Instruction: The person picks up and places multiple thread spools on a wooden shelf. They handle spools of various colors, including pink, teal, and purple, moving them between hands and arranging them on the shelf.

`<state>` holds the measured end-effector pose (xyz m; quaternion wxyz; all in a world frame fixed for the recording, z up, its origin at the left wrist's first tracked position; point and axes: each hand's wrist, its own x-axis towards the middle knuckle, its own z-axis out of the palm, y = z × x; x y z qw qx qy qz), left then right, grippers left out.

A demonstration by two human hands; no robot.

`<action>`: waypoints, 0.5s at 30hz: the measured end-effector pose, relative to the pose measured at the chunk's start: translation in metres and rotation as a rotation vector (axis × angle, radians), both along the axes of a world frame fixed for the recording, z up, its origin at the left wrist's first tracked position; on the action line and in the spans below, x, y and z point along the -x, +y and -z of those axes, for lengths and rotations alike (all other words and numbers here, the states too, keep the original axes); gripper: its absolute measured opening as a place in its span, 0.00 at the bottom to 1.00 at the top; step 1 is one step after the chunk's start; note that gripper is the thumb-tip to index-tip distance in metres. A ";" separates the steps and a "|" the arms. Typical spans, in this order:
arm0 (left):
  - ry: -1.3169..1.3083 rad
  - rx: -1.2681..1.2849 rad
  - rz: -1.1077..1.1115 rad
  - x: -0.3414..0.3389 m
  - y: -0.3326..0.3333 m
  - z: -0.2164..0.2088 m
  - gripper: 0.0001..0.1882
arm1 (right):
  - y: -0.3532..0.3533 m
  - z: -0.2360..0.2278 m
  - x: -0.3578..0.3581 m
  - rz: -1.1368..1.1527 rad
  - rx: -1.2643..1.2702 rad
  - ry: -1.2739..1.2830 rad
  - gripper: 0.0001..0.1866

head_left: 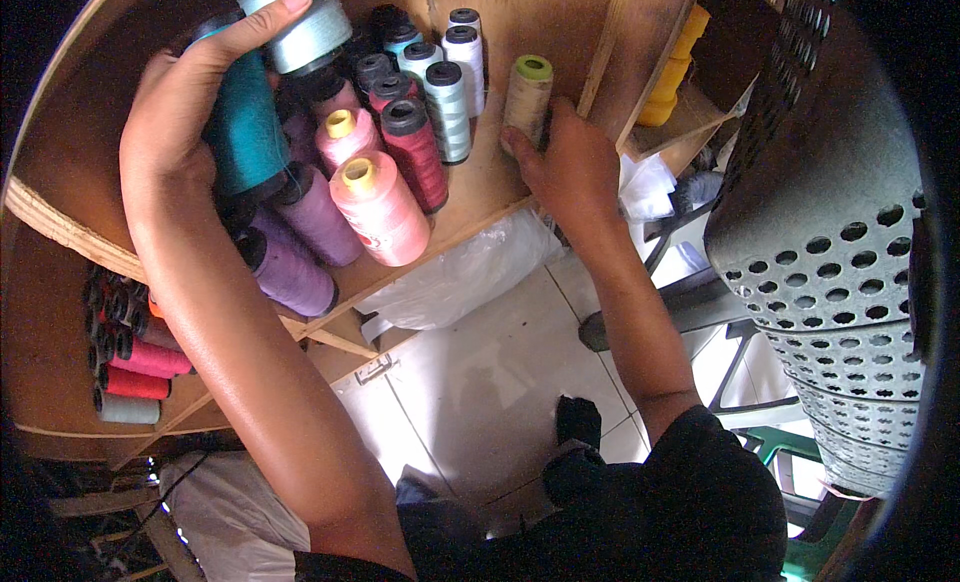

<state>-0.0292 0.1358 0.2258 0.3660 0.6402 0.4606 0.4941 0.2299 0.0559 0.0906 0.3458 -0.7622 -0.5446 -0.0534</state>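
Note:
At the upper left my left hand [205, 77] is closed on a pale blue thread spool [300, 27], the thumb lying across its side. The other fingers are mostly hidden. Beside the palm is a large teal thread cone [247, 127]; whether the hand also touches it I cannot tell. My right hand [570, 157] grips a beige thread spool [527, 97] with a green top, upright on the wooden shelf [480, 197]. Between the hands stand pink cones [385, 212], a dark red spool [415, 157], a pale grey-green spool [447, 112] and white spools [463, 67]. Purple spools [318, 217] lean at the left.
A lower compartment at left holds red and grey spools [140, 382]. Yellow spools [675, 72] sit beyond the wooden divider [608, 52]. A clear plastic bag [455, 277] lies under the shelf edge. A perforated grey panel [830, 252] rises at right above the tiled floor [480, 372].

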 end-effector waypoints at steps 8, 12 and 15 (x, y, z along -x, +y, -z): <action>0.000 -0.004 -0.011 0.001 0.000 0.000 0.26 | -0.024 -0.010 0.018 -0.325 0.038 0.107 0.25; -0.004 -0.008 -0.006 -0.003 0.000 0.000 0.26 | -0.013 0.010 0.026 -0.375 -0.084 -0.047 0.23; -0.003 -0.009 -0.009 -0.002 -0.001 0.000 0.26 | -0.008 0.017 0.031 -0.381 -0.113 0.038 0.23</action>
